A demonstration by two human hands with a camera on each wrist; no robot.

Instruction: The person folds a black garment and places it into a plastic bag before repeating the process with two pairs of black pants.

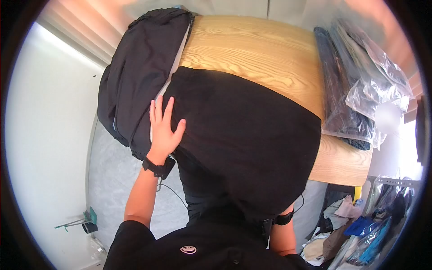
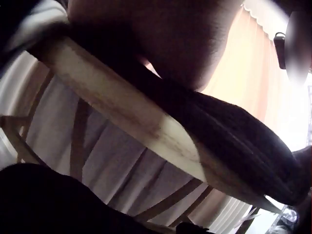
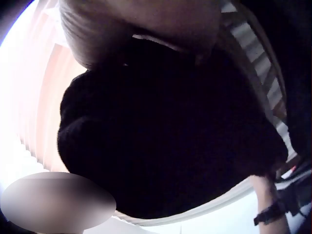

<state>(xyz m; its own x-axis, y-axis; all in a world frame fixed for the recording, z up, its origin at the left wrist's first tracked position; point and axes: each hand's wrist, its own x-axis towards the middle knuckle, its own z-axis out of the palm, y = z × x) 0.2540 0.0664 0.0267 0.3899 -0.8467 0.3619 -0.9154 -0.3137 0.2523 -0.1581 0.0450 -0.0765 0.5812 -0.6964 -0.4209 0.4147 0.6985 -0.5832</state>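
Observation:
A plain black cloth garment (image 1: 252, 135) is spread across the near part of a wooden table (image 1: 252, 42) and hangs over its front edge toward the person. On its left edge rests my left hand (image 1: 166, 130), palm down with the fingers spread. In the left wrist view, the left hand (image 2: 156, 39) lies over dark cloth at the pale table edge. The garment hides my right hand in the head view, where only its strapped wrist shows. Seen from the right wrist, the right hand (image 3: 146, 22) grips the dark cloth (image 3: 161, 131) between thumb and fingers.
A pile of dark garments (image 1: 139, 67) covers the table's left end. Clear plastic bags with folded clothes (image 1: 360, 85) lie at the right end. More clothes (image 1: 346, 225) are heaped below at the right. A thin cable (image 1: 173, 189) hangs near the left wrist.

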